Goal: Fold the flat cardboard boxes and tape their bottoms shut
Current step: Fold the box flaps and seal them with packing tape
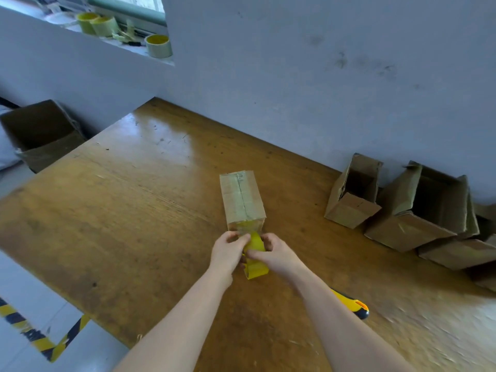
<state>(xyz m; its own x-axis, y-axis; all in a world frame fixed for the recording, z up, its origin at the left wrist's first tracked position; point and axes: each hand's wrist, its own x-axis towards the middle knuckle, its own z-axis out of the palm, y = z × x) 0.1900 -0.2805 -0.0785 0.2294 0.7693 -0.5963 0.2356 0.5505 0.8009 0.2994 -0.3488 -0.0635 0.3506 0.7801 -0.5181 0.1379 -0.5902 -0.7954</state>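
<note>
Both grips clamp the yellow tape roll (257, 267) — left hand (228, 252), right hand (277, 255) — at the taped box (241, 200) (near end)

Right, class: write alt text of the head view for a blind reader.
Left hand and right hand grip a yellow tape roll at the near end of a box on a table. Open boxes stand to the right.

The cardboard box (243, 197) is dull tan; the tape roll (256, 260) is bright yellow. The table (134, 210) is amber-brown wood with streaky grain (pale glare at its far end). The utility knife (354, 306) is yellow, tipped orange and black. On the ground, the floor tape (40, 342) runs in yellow-and-black stripes.
</note>
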